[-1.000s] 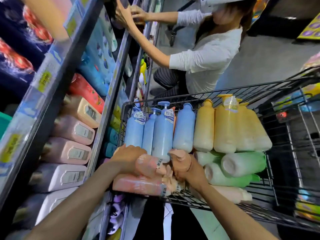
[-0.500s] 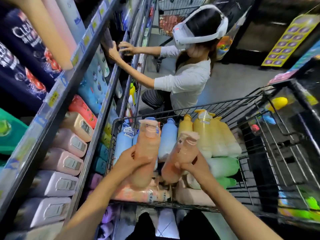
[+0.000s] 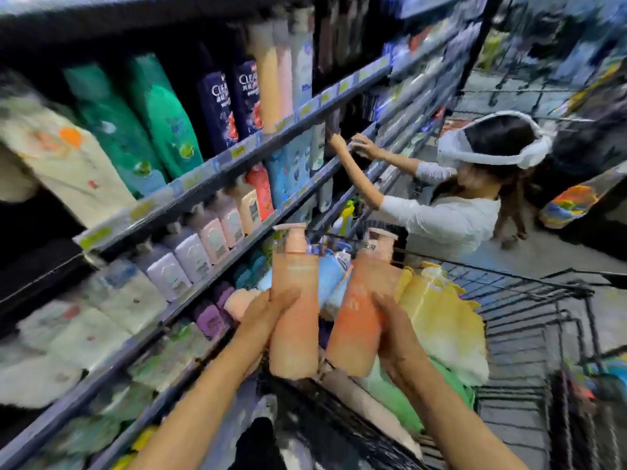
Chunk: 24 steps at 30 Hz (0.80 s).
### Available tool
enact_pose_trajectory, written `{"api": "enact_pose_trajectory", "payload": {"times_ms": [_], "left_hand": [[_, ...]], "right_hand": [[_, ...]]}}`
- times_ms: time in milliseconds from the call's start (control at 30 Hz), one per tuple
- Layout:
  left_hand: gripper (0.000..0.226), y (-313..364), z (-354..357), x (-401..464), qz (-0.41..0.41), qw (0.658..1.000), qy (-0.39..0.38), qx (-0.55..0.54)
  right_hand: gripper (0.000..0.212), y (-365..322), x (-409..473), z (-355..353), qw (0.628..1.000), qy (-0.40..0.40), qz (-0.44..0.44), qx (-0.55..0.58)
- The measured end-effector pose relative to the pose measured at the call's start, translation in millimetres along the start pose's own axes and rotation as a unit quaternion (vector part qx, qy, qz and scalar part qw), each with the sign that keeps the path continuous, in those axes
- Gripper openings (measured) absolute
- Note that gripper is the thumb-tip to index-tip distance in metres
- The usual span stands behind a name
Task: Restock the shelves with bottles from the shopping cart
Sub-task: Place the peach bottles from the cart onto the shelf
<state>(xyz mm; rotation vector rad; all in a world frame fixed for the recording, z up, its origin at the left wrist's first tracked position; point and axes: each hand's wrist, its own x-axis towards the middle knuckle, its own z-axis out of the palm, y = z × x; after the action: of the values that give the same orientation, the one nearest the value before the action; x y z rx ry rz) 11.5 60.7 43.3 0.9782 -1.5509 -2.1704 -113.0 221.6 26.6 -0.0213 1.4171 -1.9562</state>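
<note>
Left hand (image 3: pixel 268 312) grips peach bottle (image 3: pixel 294 320) | right hand (image 3: pixel 390 320) grips orange bottle (image 3: pixel 359 317) | labels blurred

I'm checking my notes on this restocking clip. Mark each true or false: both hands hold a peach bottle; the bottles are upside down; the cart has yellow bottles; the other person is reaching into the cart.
1. Left hand and right hand each hold a peach bottle: true.
2. The left bottle and right bottle are upside down: false, pumps point up.
3. The cart has yellow bottles: true.
4. The other person reaches into the cart: false, toward the shelves.
</note>
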Motion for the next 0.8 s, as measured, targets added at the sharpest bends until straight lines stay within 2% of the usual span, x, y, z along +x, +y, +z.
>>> {"api": "enact_pose_trajectory", "payload": {"times_ms": [67, 100, 267, 400, 467, 567, 733, 800], "left_hand": [[0.024, -8, -5, -33, 0.021, 0.995, 0.076, -0.068], [0.027, -13, -12, -51, 0.024, 0.992, 0.088, -0.091], [0.062, -29, -58, -155, -0.010, 0.972, 0.176, -0.156], [0.056, -35, -95, -237, 0.031, 0.938, 0.285, -0.195], [0.051, -39, -115, -278, 0.059, 0.919, 0.338, -0.196], [0.049, -49, -144, -347, 0.096, 0.894, 0.393, -0.190], [0.057, -80, -191, -483, 0.136, 0.843, 0.492, -0.171], [0.049, -94, -213, -540, 0.143, 0.824, 0.526, -0.155]], "right_hand": [[0.041, 2, -16, 9, 0.998, -0.044, 0.051, -0.007], [0.046, 3, -24, 14, 0.995, -0.067, 0.063, -0.026], [0.038, 23, -67, 61, 0.963, -0.228, 0.055, -0.134], [0.038, 50, -113, 114, 0.917, -0.343, 0.095, -0.181], [0.030, 68, -142, 141, 0.889, -0.397, 0.105, -0.204], [0.045, 98, -195, 183, 0.859, -0.444, 0.131, -0.216], [0.041, 170, -309, 245, 0.796, -0.535, 0.170, -0.227], [0.043, 201, -364, 266, 0.769, -0.567, 0.182, -0.233]]}}
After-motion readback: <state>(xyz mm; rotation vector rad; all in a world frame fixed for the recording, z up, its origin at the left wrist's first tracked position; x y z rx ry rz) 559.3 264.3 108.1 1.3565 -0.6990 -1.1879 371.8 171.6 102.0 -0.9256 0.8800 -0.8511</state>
